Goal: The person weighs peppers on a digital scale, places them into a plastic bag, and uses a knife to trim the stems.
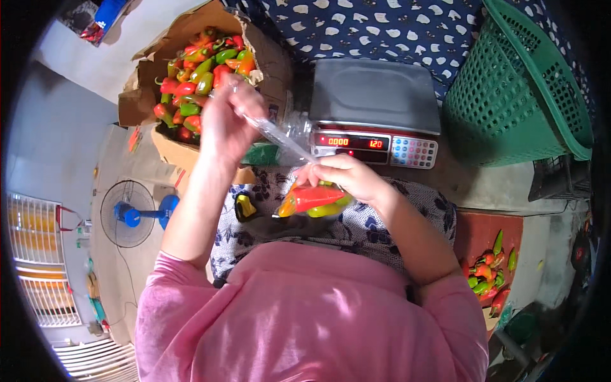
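The clear plastic bag (284,139) sits just above the person's waist, with a red pepper (318,198) and yellow-green ones bunched in its bottom; whether it rests on the patterned cloth (417,223) beneath is hard to tell. It should handle light, thin and limp, a little slippery, while the peppers inside are probably firm but easily bruised. The gathered neck, above the load, looks the best place to take hold.

The right hand (352,177) has its fingers closed round that neck, the peppers directly below its fingertips at about 7 o'clock. The left hand (234,118), somewhat blurred, appears to pinch the bag's upper end, at 10 o'clock from the right, with the film stretched between them.

Farther out, the cardboard box (270,51) of peppers lies toward 11 o'clock, the scale (375,95) at 1, the green basket (499,95) at 2.
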The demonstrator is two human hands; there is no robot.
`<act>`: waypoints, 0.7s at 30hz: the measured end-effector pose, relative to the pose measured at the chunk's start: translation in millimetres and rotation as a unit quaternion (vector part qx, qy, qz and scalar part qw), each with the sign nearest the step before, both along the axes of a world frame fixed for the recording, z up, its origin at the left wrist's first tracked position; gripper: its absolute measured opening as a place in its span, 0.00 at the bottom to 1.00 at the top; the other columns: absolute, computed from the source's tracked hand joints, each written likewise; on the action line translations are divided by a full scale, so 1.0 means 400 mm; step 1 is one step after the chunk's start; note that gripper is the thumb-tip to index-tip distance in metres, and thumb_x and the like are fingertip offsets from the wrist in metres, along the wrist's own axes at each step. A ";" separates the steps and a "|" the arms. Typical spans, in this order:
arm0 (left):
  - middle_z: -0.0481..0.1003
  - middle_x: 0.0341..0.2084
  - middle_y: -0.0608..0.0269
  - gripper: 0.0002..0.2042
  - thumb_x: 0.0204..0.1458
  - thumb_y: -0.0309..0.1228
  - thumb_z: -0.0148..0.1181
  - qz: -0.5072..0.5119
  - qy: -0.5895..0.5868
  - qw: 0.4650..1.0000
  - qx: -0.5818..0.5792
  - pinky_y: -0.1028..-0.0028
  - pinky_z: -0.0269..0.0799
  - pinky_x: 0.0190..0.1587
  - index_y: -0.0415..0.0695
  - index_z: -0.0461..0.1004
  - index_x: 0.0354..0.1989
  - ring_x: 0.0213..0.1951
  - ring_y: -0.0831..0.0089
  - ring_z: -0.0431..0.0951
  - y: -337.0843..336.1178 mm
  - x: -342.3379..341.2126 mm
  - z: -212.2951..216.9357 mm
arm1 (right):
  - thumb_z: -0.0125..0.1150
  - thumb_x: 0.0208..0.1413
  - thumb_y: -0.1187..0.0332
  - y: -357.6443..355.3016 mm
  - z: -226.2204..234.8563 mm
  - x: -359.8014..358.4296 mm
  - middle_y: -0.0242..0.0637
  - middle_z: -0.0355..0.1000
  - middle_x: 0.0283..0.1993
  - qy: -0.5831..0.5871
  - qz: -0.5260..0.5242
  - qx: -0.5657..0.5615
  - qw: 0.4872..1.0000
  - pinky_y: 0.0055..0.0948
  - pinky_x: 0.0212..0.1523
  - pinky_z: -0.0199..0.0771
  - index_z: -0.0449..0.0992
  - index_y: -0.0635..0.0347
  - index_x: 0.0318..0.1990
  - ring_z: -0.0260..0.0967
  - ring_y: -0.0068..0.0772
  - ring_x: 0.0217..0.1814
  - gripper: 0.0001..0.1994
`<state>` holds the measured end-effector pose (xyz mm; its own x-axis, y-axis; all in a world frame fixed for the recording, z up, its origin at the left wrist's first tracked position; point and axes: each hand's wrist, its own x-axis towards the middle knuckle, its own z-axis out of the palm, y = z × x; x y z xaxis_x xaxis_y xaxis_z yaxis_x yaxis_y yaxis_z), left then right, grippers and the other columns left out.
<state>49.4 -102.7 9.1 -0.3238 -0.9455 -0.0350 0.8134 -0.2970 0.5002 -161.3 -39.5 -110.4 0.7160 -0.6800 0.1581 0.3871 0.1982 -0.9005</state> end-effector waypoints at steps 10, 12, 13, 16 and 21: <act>0.72 0.31 0.67 0.12 0.53 0.43 0.54 -0.074 -0.645 0.228 -0.726 0.53 0.54 0.60 0.47 0.72 0.34 0.44 0.70 0.71 0.204 -0.176 0.107 | 0.52 0.60 0.70 0.068 -0.010 -0.002 0.40 0.70 0.51 0.024 -0.106 0.120 0.987 0.32 0.58 0.64 0.73 0.64 0.43 0.65 0.32 0.57 0.08; 0.72 0.23 0.65 0.15 0.55 0.46 0.49 -0.058 -0.721 0.121 -0.680 0.54 0.52 0.60 0.46 0.71 0.32 0.37 0.71 0.74 0.201 -0.142 0.016 | 0.52 0.60 0.71 0.067 -0.012 -0.011 0.37 0.70 0.51 0.053 -0.073 -0.147 0.985 0.31 0.55 0.66 0.71 0.64 0.49 0.65 0.28 0.55 0.12; 0.70 0.18 0.67 0.15 0.55 0.45 0.49 -0.129 -0.753 0.125 -0.633 0.56 0.54 0.58 0.46 0.72 0.33 0.31 0.71 0.74 0.205 -0.130 0.011 | 0.52 0.60 0.71 0.039 0.034 -0.022 0.35 0.73 0.44 0.092 0.105 0.039 0.989 0.30 0.54 0.66 0.74 0.65 0.44 0.67 0.26 0.52 0.09; 0.64 0.08 0.73 0.12 0.54 0.39 0.51 -0.195 -0.743 0.124 -0.629 0.63 0.57 0.53 0.45 0.74 0.36 0.17 0.71 0.71 0.204 -0.095 0.012 | 0.51 0.60 0.71 0.010 0.030 -0.052 0.35 0.75 0.40 0.106 0.155 -0.102 0.977 0.26 0.48 0.67 0.77 0.66 0.39 0.69 0.23 0.44 0.09; 0.68 0.16 0.75 0.07 0.44 0.34 0.55 -0.154 -0.599 0.163 -0.768 0.64 0.57 0.54 0.48 0.75 0.31 0.27 0.76 0.71 0.151 -0.118 0.072 | 0.52 0.57 0.68 0.013 0.068 -0.057 0.39 0.75 0.31 0.056 0.198 0.026 0.978 0.27 0.45 0.65 0.77 0.66 0.36 0.68 0.27 0.36 0.11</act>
<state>2.3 -42.1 37.8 -0.9957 -0.0814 -0.0452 -0.0777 0.9938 -0.0790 -184.0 -34.2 -83.2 0.9360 -0.3501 0.0362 0.1698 0.3589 -0.9178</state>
